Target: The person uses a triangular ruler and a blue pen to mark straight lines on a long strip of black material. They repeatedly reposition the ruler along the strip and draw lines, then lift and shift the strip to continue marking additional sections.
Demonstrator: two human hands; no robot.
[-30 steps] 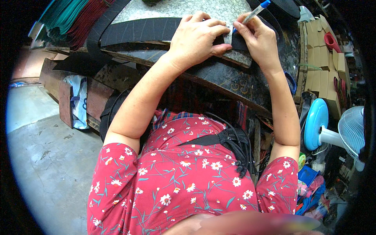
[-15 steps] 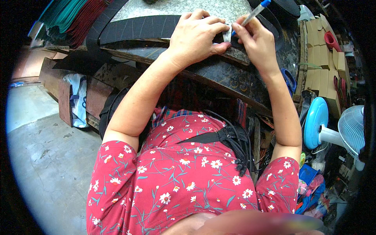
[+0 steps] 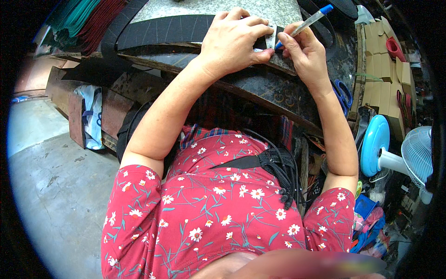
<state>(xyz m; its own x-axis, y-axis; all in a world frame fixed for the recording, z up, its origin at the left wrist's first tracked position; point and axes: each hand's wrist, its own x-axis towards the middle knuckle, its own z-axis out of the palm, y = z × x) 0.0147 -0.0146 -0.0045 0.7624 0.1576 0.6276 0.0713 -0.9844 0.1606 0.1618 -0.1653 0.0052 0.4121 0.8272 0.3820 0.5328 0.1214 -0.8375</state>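
Observation:
My left hand (image 3: 234, 42) lies flat, palm down, on a long black strip of material (image 3: 162, 30) that runs across the grey worktop (image 3: 209, 7). Its fingers press the strip's right end. My right hand (image 3: 304, 51) grips a clear pen with a blue cap (image 3: 304, 23), tilted up to the right, with its tip down at the strip just beside my left fingertips. A small pale piece under my left fingers is mostly hidden.
Stacked green and red sheets (image 3: 88, 18) lie at the far left. Blue-handled scissors (image 3: 343, 95) hang at the bench's right edge beside cardboard boxes (image 3: 385, 69). A blue and white fan (image 3: 395, 156) stands at lower right. Grey concrete floor (image 3: 46, 186) lies to the left.
Both hands stay pressed on the strip's right end. The pen has shifted slightly in my right hand while its tip stays at the strip.

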